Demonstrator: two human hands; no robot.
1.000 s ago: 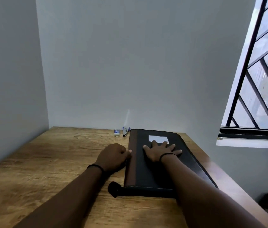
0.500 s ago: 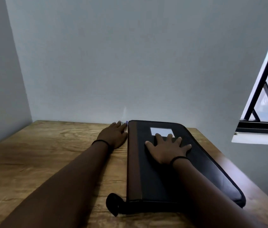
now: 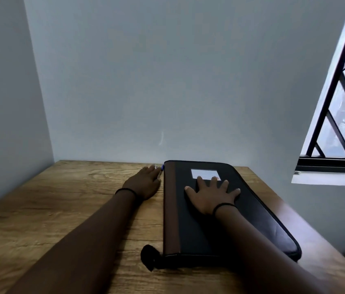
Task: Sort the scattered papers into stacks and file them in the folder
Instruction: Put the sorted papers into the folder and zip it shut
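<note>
Wood-grain worktop (image 3: 40, 209) in a bare grey corner; zipped black folder (image 3: 252, 219) lies flat, its pull tab (image 3: 149, 259) at the near corner. Right hand (image 3: 212, 196) flat and spread on the cover, left hand (image 3: 144, 183) resting relaxed on the wood beside the brown spine (image 3: 171, 209), grasping nothing. Looks padded, stiff, moderately heavy, slick-faced; best taken by spine or tab; no loose papers visible

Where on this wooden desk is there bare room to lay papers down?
The wooden desk is bare left of the left hand, out to the side wall. The right is crowded: the black zipped folder under the right hand leaves a thin strip. Small items sit at the left fingertips.
</note>
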